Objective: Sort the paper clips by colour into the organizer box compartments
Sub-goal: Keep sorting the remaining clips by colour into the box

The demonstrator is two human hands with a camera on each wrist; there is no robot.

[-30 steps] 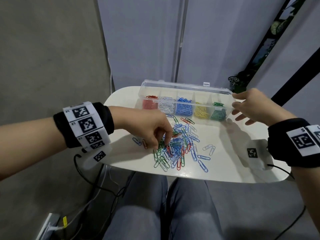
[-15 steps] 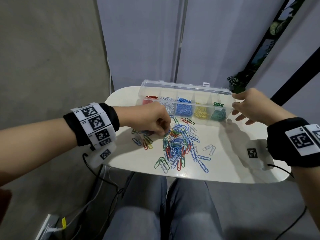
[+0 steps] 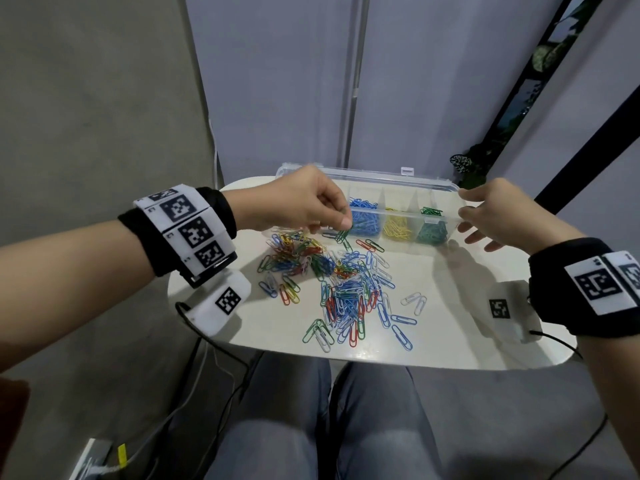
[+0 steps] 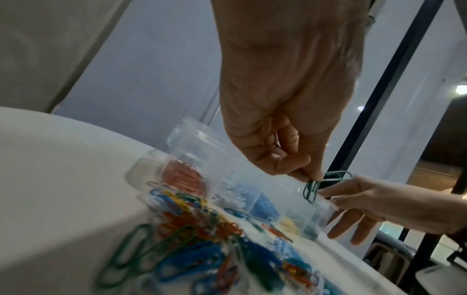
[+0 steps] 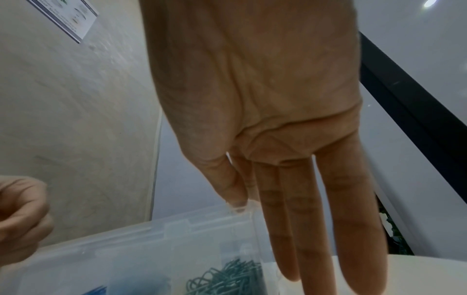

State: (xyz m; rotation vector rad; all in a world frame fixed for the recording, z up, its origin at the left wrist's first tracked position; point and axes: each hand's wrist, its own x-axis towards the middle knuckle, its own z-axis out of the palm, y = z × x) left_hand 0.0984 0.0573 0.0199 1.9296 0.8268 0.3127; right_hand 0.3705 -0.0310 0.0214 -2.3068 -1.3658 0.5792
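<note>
A clear organizer box (image 3: 381, 180) stands open at the back of the white table (image 3: 450, 341). Blue (image 3: 363, 221), yellow (image 3: 398, 227) and green (image 3: 431, 232) compartments show; my left arm hides its left end. In the left wrist view the red (image 4: 182, 177) and white compartments also show. My left hand (image 3: 341, 226) hovers before the box and pinches a few green paper clips (image 4: 313, 187). My right hand (image 3: 474, 220) rests at the box's right end, fingers straight, thumb on the rim (image 5: 237, 205). A mixed pile of clips (image 3: 346, 289) lies mid-table.
White tag-marked blocks sit at the table's left edge (image 3: 225, 303) and right front (image 3: 502, 310), each with a cable. My knees (image 3: 329, 427) are under the near edge. A wall stands behind the box and a plant (image 3: 464, 164) at back right.
My left hand has lifted off the pile with green clips and moved up and right toward the box. The pile is spread more to the left. The right hand has stayed put.
</note>
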